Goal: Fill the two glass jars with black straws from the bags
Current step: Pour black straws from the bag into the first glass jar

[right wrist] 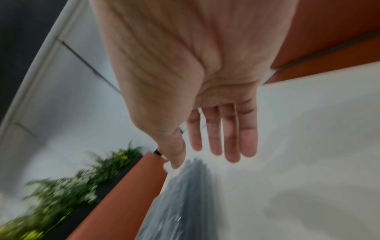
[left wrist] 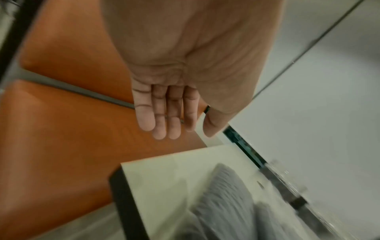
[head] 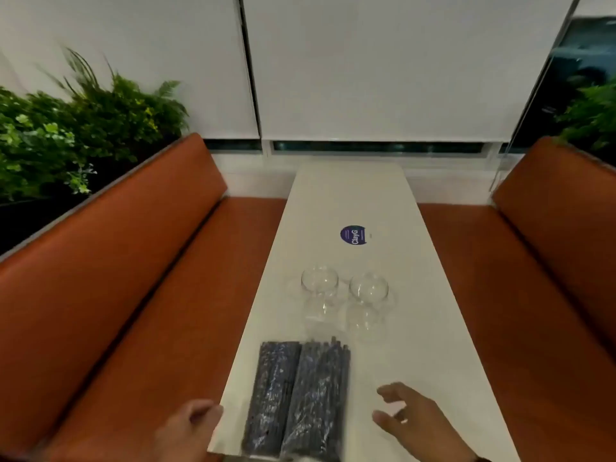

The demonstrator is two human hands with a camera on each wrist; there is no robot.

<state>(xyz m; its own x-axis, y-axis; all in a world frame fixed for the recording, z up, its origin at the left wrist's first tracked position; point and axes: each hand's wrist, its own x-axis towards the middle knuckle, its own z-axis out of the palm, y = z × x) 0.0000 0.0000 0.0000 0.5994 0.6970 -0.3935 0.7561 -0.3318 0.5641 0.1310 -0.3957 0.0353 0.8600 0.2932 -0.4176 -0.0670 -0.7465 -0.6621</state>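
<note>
Round purple sticker [head: 354, 235] reading "ClayG", on the white table [head: 433, 328]

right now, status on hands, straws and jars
Left hand open, right hand open, both empty. Two straw bags untouched on table. Both glass jars empty. Nothing in the way.

White table [head: 350, 201] between orange benches [head: 140, 261]; white blinds [head: 383, 68]; green plants [head: 66, 128] behind.
</note>
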